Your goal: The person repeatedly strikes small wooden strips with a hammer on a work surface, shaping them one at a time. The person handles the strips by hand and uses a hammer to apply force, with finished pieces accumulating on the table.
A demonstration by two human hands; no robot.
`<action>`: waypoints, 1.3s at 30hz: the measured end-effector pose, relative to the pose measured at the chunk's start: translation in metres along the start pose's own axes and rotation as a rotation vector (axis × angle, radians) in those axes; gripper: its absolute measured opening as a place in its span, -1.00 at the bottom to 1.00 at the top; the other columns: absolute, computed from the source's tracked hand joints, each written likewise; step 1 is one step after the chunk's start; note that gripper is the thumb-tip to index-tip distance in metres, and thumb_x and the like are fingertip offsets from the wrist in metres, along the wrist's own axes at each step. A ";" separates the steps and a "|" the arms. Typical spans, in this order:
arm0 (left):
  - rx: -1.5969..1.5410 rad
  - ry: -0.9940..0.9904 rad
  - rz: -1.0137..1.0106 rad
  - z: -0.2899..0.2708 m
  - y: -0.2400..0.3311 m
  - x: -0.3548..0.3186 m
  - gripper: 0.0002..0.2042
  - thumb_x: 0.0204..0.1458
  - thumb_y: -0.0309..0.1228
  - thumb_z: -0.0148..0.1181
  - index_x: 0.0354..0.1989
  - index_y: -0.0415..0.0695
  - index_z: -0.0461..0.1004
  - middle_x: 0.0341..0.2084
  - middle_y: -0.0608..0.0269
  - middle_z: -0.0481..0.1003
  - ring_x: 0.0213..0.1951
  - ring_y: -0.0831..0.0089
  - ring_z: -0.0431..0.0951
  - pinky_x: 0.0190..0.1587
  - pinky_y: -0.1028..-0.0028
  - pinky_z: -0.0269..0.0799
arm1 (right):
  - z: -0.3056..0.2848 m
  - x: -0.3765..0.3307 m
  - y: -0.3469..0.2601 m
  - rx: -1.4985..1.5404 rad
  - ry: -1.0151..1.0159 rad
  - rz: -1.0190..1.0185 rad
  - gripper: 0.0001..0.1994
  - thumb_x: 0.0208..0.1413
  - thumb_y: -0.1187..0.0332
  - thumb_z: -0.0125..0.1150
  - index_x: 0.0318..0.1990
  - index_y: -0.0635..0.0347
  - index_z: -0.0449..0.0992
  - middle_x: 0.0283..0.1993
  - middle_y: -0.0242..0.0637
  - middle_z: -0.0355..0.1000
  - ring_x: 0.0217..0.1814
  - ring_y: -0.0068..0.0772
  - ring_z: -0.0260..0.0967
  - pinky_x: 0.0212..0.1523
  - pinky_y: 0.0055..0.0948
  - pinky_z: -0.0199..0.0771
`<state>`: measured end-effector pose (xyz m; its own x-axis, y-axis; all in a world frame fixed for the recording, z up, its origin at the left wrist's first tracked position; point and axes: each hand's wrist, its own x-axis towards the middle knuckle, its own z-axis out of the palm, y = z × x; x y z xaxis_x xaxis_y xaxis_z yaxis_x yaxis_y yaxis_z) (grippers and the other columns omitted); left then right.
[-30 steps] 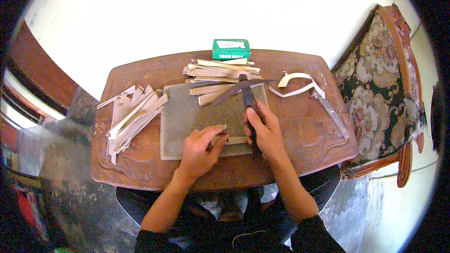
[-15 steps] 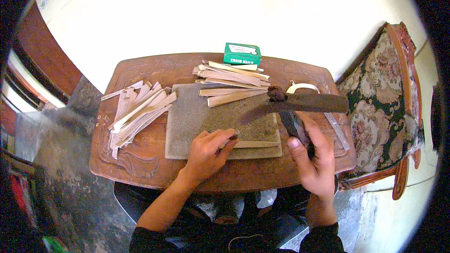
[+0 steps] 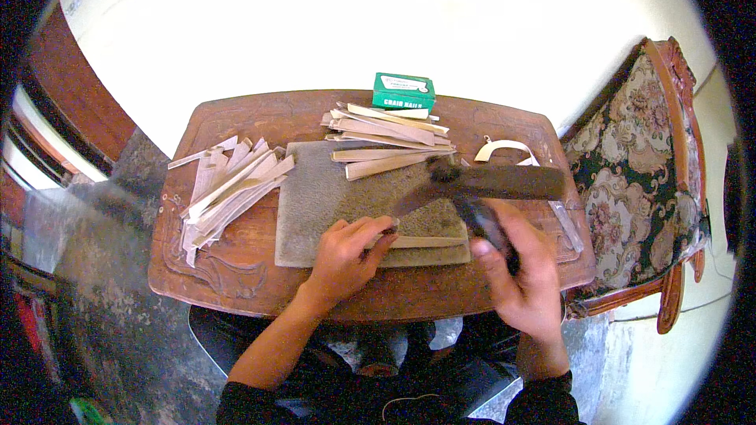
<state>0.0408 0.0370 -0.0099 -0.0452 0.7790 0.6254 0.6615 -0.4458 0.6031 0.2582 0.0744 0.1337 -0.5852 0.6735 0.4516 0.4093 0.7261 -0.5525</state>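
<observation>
My left hand [image 3: 349,256] rests at the near side of a grey stone slab [image 3: 315,212], thumb and fingertips pinched together at the left end of a pale wooden strip [image 3: 431,242]. A small dark bit shows at those fingertips, too small to name. My right hand [image 3: 528,271] is wrapped round the black handle of a dark hammer-like tool [image 3: 482,224], held above the slab's right side. From the top of its handle a long brown bar [image 3: 512,182] reaches right. A blurred dark shape extends left over the slab; whether it is tool or shadow I cannot tell.
Wooden strips [image 3: 386,130] lie at the slab's far edge, with another pile of strips [image 3: 236,189] at left. A green box [image 3: 404,92] stands behind. A pale curved piece [image 3: 504,147] lies at right on the carved table [image 3: 213,287], beside a floral chair [image 3: 614,173].
The tool in my right hand has shifted slightly left and tilted. My left hand keeps its pinch at the strip's end. The whole view has moved a little.
</observation>
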 end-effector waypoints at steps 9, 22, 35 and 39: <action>0.011 -0.020 -0.026 -0.002 0.002 0.000 -0.80 0.04 -0.44 0.29 -0.15 -0.12 0.52 -0.36 0.19 0.59 -0.40 0.19 0.58 -0.37 0.29 0.38 | 0.000 0.000 0.000 0.006 0.017 0.035 -0.61 0.13 0.44 0.26 0.11 0.33 0.41 -0.09 0.09 0.50 -0.05 0.12 0.51 -0.05 -0.16 0.51; 0.015 -0.052 -0.066 -0.004 0.004 0.000 -0.77 -0.03 -0.48 0.36 -0.18 -0.17 0.53 -0.33 0.06 0.60 -0.36 0.11 0.59 -0.37 0.24 0.46 | 0.008 0.005 0.006 0.027 -0.082 0.021 -0.61 0.14 0.46 0.22 0.14 0.29 0.40 -0.11 0.07 0.51 -0.06 0.13 0.51 -0.03 -0.18 0.49; -0.144 0.046 -0.304 -0.005 0.003 -0.001 -0.87 0.07 -0.48 0.29 -0.22 -0.15 0.53 -0.38 0.20 0.60 -0.58 0.43 0.47 -0.51 0.44 0.35 | 0.113 0.001 0.080 0.930 0.106 0.713 -0.75 0.35 0.22 0.03 0.03 0.16 0.34 -0.38 -0.46 0.28 -0.56 -0.66 0.21 -0.65 -0.59 0.25; -0.197 0.005 -0.274 -0.004 0.003 0.000 -0.91 0.09 -0.51 0.26 -0.23 -0.14 0.54 -0.38 0.24 0.61 -0.58 0.47 0.45 -0.51 0.46 0.33 | 0.116 0.001 0.084 0.922 0.112 0.685 -0.74 0.35 0.21 0.03 0.05 0.17 0.34 -0.38 -0.44 0.28 -0.56 -0.66 0.22 -0.65 -0.59 0.26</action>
<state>0.0401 0.0341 -0.0056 -0.2055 0.8795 0.4292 0.4666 -0.2975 0.8329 0.2108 0.1202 0.0068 -0.3533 0.9294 -0.1067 -0.0771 -0.1426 -0.9868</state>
